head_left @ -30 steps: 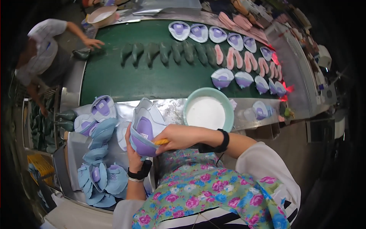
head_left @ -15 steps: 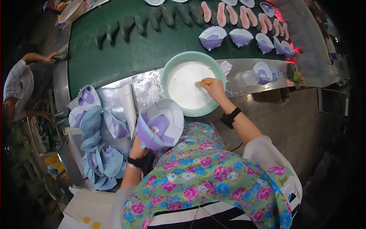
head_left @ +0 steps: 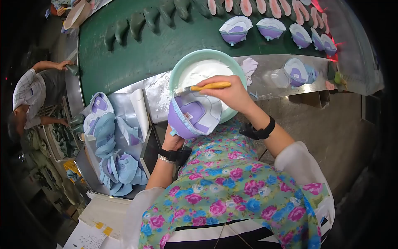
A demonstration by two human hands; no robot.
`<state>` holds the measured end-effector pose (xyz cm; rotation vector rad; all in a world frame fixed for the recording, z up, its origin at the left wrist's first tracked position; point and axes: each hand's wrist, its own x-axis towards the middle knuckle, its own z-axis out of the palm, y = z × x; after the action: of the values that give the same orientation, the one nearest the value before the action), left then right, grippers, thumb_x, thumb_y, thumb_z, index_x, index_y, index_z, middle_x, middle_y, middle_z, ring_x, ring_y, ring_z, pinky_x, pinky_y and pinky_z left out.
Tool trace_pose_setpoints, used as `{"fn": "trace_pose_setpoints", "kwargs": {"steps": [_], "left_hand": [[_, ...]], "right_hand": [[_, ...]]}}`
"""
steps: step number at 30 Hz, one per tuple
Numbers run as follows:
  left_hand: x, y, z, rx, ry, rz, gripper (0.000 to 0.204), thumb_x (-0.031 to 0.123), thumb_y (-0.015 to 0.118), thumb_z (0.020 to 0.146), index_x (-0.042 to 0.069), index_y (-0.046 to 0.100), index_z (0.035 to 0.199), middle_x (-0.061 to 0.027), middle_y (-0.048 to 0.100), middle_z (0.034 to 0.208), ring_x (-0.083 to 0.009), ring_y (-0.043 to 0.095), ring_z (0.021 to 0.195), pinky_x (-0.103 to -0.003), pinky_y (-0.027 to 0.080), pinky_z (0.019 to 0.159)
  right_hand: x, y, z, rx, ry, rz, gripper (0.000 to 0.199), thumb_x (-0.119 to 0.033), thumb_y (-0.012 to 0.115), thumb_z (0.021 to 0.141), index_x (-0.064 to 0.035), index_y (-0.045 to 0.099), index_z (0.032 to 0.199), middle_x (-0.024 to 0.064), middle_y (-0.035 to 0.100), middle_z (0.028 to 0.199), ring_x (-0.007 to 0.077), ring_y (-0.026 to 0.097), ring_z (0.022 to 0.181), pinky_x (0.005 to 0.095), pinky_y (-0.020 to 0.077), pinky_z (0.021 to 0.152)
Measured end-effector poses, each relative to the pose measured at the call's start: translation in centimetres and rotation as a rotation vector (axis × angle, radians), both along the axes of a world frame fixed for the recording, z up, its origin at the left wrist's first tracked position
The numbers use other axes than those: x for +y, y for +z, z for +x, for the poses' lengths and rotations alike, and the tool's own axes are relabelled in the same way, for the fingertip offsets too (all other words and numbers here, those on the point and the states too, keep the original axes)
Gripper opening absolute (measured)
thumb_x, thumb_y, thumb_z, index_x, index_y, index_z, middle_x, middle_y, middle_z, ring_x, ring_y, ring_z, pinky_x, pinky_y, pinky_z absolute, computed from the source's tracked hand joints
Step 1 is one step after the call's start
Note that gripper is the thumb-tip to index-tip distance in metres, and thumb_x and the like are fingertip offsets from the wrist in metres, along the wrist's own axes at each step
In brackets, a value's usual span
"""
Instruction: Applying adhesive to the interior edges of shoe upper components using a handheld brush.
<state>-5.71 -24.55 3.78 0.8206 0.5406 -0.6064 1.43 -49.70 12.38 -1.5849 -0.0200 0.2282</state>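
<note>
**Green worktop (head_left: 124,62), 10 to 1 o'clock**

Clock read from view centre. Dark shoe lasts (head_left: 151,18) in a row at 11; purple-and-white uppers (head_left: 270,30) at 1. Pale green bowl (head_left: 177,68), white contents, at 12. Loose blue uppers (head_left: 126,168) heaped at 8. Co-worker (head_left: 31,89) at 9 to 10, one hand on a dark last (head_left: 73,69).

Held shoe upper (head_left: 182,120), purple and white, at the hub, overlapping the bowl's near side. Left hand (head_left: 173,140) supports it from below; fingers mostly hidden, finger spread can't be told. Right hand (head_left: 233,93) closed around yellow-handled brush (head_left: 217,85), bristles toward 11, by the upper's rim; contact unclear.
</note>
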Motion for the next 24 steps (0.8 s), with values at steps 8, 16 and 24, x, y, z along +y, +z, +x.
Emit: {"fn": "trace_pose_setpoints", "kwargs": {"steps": [8, 16, 24], "left_hand": [[-2.4, 2.9, 1.7, -0.045, 0.044, 0.088, 0.035, 0.007, 0.063, 0.088, 0.005, 0.052, 0.121, -0.0064, 0.059, 0.11, -0.0176, 0.06, 0.097, -0.034, 0.052, 0.084], [-3.0, 3.6, 3.9, -0.425, 0.002, 0.369, 0.038, 0.012, 0.06, 0.09, 0.003, 0.049, 0.126, -0.0028, 0.057, 0.11, -0.0109, 0.055, 0.097, -0.027, 0.047, 0.082], [-1.1, 2.8, 3.3, -0.251, 0.149, 0.042, 0.037, 0.016, 0.06, 0.089, 0.008, 0.05, 0.124, -0.0077, 0.056, 0.117, -0.0209, 0.056, 0.106, -0.037, 0.048, 0.089]], "right_hand": [[-4.8, -3.5, -2.2, 0.175, -0.265, -0.336, 0.025, -0.026, 0.073, 0.077, -0.0013, 0.07, 0.08, 0.0054, 0.066, 0.061, 0.0091, 0.063, 0.056, 0.0231, 0.0495, 0.055], [-2.9, 5.0, -4.0, 0.341, -0.13, 0.007, 0.02, -0.017, 0.071, 0.081, 0.001, 0.065, 0.075, 0.0046, 0.062, 0.064, 0.0075, 0.057, 0.053, 0.02, 0.0455, 0.047], [-4.9, -0.2, -0.5, 0.095, -0.165, -0.242, 0.02, -0.017, 0.071, 0.081, 0.0015, 0.065, 0.078, 0.0039, 0.064, 0.067, 0.0075, 0.059, 0.057, 0.0219, 0.0472, 0.051]]}}
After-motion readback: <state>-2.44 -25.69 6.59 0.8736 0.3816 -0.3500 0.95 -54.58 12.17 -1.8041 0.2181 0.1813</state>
